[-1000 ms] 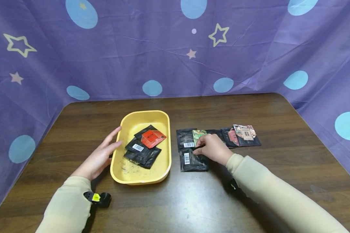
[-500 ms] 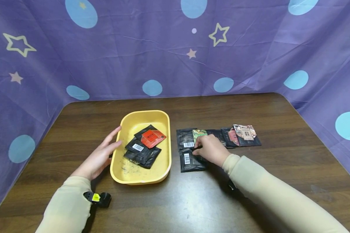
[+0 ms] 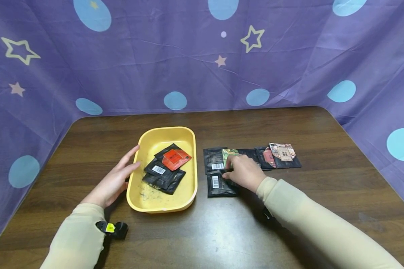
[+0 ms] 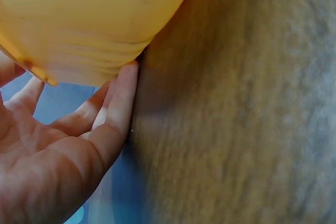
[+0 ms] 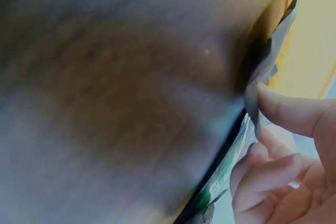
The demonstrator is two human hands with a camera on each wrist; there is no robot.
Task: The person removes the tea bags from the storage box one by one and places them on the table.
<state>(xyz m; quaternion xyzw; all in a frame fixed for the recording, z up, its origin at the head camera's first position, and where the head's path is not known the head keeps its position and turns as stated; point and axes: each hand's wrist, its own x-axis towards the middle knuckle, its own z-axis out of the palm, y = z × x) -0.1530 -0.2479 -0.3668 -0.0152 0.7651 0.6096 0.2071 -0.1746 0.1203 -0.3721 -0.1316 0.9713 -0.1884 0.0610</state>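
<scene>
In the head view, my right hand [image 3: 245, 170] is over a row of flat sachets, thumb and fingertips at the upper edge of a black sachet [image 3: 219, 189] with a white barcode. The right wrist view shows my thumb and curled fingers pinching that raised edge. Directly behind it lie another barcoded black sachet [image 3: 214, 157] and a green-patterned sachet [image 3: 227, 154], partly covered by the hand. My left hand [image 3: 112, 183] rests against the left side of a yellow plastic tray [image 3: 161, 204], its fingers extended; in the left wrist view the fingertips touch the tray wall.
Inside the tray are several black sachets, including a red-labelled sachet [image 3: 176, 158] on top. To the right of my right hand, a pink-labelled sachet [image 3: 268, 157] and a sachet with a beige label [image 3: 284, 154] overlap. A purple curtain [image 3: 202, 74] hangs behind the wooden table [image 3: 195, 243].
My right hand has shifted slightly left, and the edge of the black sachet has settled lower under its fingertips. The left hand and tray stay in place.
</scene>
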